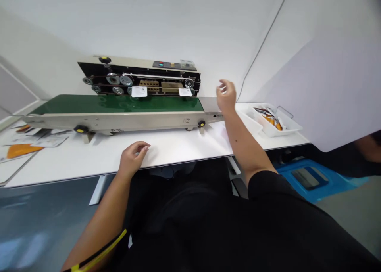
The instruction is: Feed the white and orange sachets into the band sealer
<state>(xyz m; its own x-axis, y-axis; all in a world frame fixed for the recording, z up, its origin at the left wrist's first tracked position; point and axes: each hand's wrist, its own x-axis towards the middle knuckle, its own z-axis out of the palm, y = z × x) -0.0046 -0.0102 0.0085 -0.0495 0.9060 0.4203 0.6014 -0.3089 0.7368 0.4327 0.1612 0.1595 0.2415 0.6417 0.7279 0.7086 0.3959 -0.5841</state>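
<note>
My left hand point(133, 158) rests at the front edge of the white table, its fingers curled in and the thumb tip close to the forefinger; I see nothing in it. Raised beside the right end of the band sealing machine point(175, 71), my right hand point(226, 96) has loosely bent fingers, apart from the thumb, and holds nothing visible. The machine has metal wheels and a green conveyor belt point(119, 104). Two white packets hang in its wheel line: one packet point(139, 91) near the middle, another packet point(185, 92) near the right end.
At the right stands a white plastic tray point(269, 127) with orange and dark packets. Several flat packets and an orange packet point(24, 150) lie at the table's left end. A blue plastic stool point(336, 181) stands below right, near part of another person. Black-and-yellow knobs stick out from the conveyor.
</note>
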